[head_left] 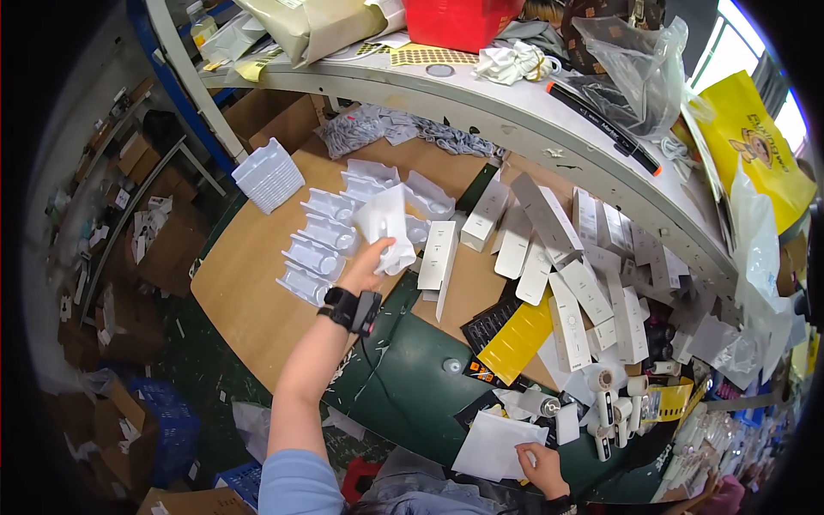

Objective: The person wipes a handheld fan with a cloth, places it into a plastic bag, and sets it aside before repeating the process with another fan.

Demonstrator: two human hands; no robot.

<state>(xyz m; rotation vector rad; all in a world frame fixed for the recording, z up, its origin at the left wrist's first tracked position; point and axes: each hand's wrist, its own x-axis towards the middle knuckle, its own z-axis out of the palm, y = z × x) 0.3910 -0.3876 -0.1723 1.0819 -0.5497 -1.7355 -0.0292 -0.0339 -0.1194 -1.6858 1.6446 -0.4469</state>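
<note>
The left hand (367, 268) is raised over the worktop (249, 292), fingers closed on a white moulded plastic tray (388, 225) held up above a spread of like trays (322, 245) — these lie in rows just beyond and left of the wrist, which wears a black band (349, 309). The right hand (541, 468) rests low, near the body, fingertips pinching the edge of a white flat sheet (493, 444). Just right of it stand small white cylindrical devices (605, 403). Long white boxes (566, 275) crowd the worktop between the hands and the shelf (515, 112) — well apart from the stacked trays (269, 174) at far left.
</note>
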